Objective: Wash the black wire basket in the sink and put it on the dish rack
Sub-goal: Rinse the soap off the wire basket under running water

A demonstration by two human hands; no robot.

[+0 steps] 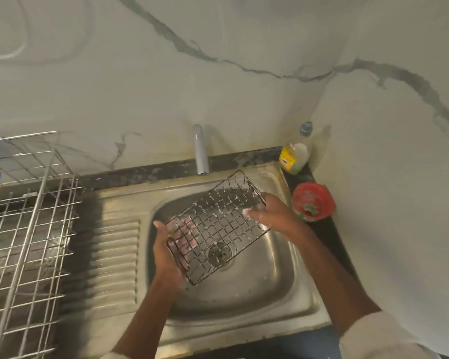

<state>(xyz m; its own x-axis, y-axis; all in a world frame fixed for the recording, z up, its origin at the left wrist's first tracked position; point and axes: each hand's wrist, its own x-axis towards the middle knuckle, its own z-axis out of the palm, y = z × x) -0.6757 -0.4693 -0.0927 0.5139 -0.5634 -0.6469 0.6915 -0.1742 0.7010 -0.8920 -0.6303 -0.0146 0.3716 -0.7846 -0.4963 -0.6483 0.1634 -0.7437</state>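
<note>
Over the sink (246, 304), both hands, left hand (166, 244) and right hand (270, 212), grasp opposite rims of the soapy black wire basket (218, 226), which is likely light, rigid and slippery.

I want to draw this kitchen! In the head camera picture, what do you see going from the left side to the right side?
dish rack → ribbed draining board → left hand → black wire basket held over the sink → right hand → red tub on the counter.
</note>
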